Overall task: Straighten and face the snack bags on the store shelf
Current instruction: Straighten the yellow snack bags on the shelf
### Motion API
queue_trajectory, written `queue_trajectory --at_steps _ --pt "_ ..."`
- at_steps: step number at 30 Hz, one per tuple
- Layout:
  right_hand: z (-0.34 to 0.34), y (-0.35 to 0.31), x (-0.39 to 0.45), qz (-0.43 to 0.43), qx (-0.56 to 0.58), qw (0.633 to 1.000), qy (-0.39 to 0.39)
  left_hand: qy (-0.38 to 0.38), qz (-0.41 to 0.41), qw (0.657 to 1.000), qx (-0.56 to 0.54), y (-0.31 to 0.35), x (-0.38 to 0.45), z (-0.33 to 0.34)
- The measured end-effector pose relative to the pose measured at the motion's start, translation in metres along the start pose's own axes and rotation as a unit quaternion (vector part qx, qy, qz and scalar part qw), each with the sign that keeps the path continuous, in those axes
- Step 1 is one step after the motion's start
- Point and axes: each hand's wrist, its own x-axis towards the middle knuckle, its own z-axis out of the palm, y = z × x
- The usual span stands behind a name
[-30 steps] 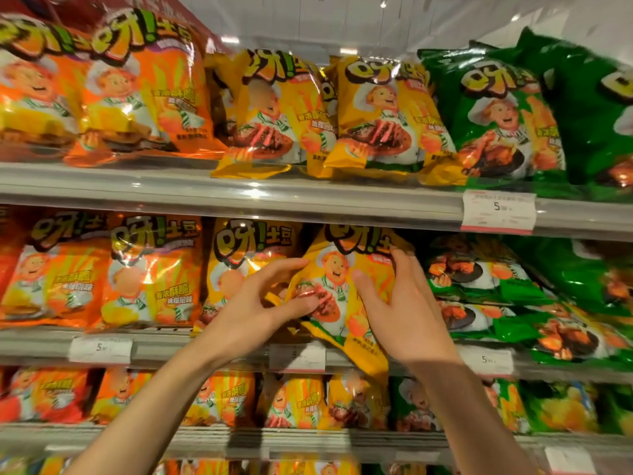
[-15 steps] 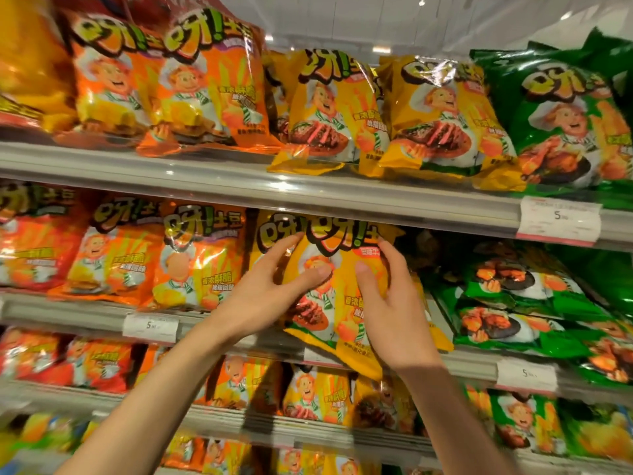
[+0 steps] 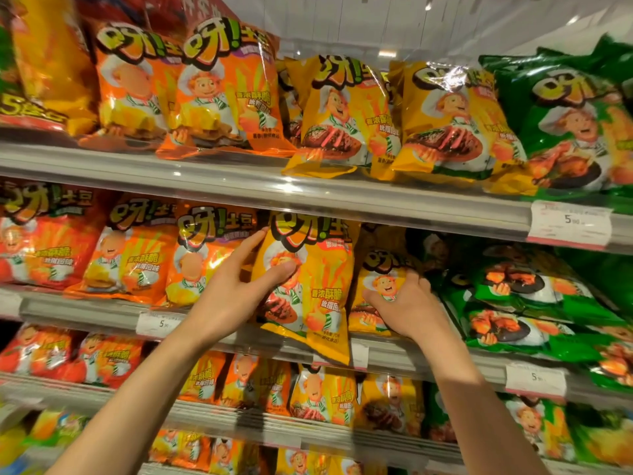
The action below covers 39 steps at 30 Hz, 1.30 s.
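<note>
On the middle shelf (image 3: 267, 197) a yellow snack bag (image 3: 315, 286) stands upright, its lower edge hanging over the shelf lip. My left hand (image 3: 236, 296) holds its left side, thumb pressed on the front and fingers reaching up along the edge. Right of it a second yellow bag (image 3: 380, 286) leans lower and further back. My right hand (image 3: 407, 306) grips that bag from the front, fingers curled over its right side.
Orange bags (image 3: 202, 252) fill the middle shelf to the left and green bags (image 3: 524, 303) lie slumped to the right. The upper shelf carries orange, yellow and green bags (image 3: 568, 125). Price tags (image 3: 568, 224) hang on the rails. Lower shelves hold more bags.
Both hands held one yellow bag before. That bag now stands upright under my left hand, and my right hand has moved right onto the neighbouring yellow bag. The view has shifted left.
</note>
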Motion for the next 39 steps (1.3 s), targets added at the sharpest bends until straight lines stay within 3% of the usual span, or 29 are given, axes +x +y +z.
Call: queue_trajectory --at_steps 8,11,15,18,27,31,37,39 --pt "-0.011 0.006 0.000 -0.045 0.105 0.986 0.121 0.002 -0.004 1.000 -0.008 -0.001 0.004 -0.006" --pt "-0.004 0.001 0.012 -0.069 0.082 0.981 0.161 -0.001 -0.008 1.000 0.002 -0.004 0.007 -0.010" --pt "0.019 0.007 0.040 -0.078 -0.038 0.992 0.091 0.009 -0.006 1.000 0.008 -0.001 0.007 -0.008" --pt "0.026 0.015 0.040 -0.070 -0.048 0.993 0.083 0.010 -0.005 1.000 0.009 -0.003 0.007 -0.007" --pt "0.030 0.015 0.053 -0.056 0.063 0.990 0.115 0.012 -0.011 1.000 0.003 -0.008 0.010 -0.008" --pt "0.032 0.014 0.059 -0.048 0.041 0.996 0.063 0.018 -0.005 1.000 0.011 -0.003 0.008 -0.003" --pt "0.004 0.020 0.031 -0.089 0.195 0.970 0.117 0.035 0.013 0.999 0.030 0.001 0.006 0.015" --pt "-0.008 0.016 0.014 -0.099 0.251 0.958 0.096 0.031 0.018 0.998 0.047 0.002 0.009 0.029"
